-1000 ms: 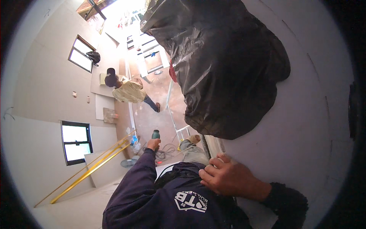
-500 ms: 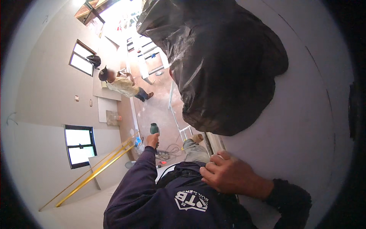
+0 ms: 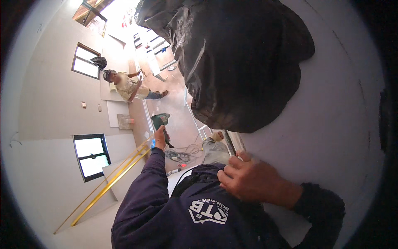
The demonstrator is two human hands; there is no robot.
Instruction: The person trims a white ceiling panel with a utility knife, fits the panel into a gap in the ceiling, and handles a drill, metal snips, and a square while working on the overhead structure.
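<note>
My left hand (image 3: pixel 160 137) is wrapped round the handle of a green power drill (image 3: pixel 161 120). The drill's black lower end sticks out below the fist, and the tool is held out over the floor, away from my body. Close in front of my chest is my right hand (image 3: pixel 252 178), its fingers curled in and pressed together. Whatever may be between those fingers is hidden. Just beyond its fingertips runs a dark metal-edged strip (image 3: pixel 229 142) against a pale board. A large black plastic sheet (image 3: pixel 248 62) bulges above and ahead of my right hand.
A co-worker (image 3: pixel 129 86) stands by the left wall. Long yellow strips (image 3: pixel 110 185) lean near a window (image 3: pixel 91 157). Coiled cable (image 3: pixel 182 154) lies on the floor below, near a light metal ladder (image 3: pixel 203 132). A broad pale panel (image 3: pixel 331 124) fills the right side.
My left hand has swung the drill slightly forward and left, turning its side into view. My right hand stays nearly in place. The co-worker has shifted posture and arms.
</note>
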